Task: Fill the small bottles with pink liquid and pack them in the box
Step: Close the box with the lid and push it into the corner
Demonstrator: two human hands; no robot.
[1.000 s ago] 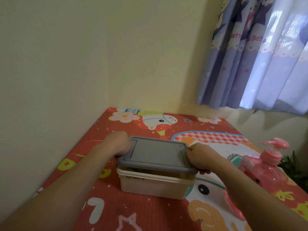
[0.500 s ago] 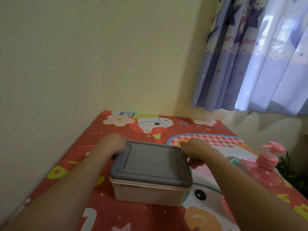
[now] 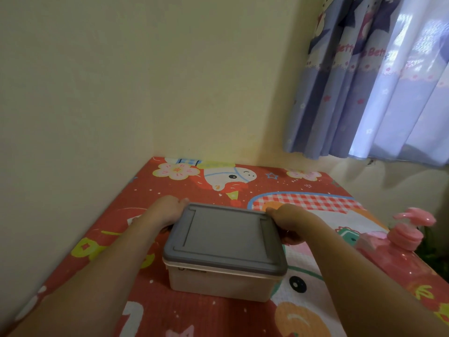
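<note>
A beige box [image 3: 220,280] is shown on the patterned mat [image 3: 194,317], its grey lid [image 3: 224,238] now seated flat all round, where a second ago the near edge was raised. The left hand [image 3: 168,210] and right hand [image 3: 290,221] are curled over the lid's far corners, gripping it. The box is judged closed (packing possibly finished; its contents are hidden). A pink pump bottle [image 3: 398,251] stands at the right, close to the mat's right edge. A wall bounds the left and far sides; open mat remains beyond the box.
</note>
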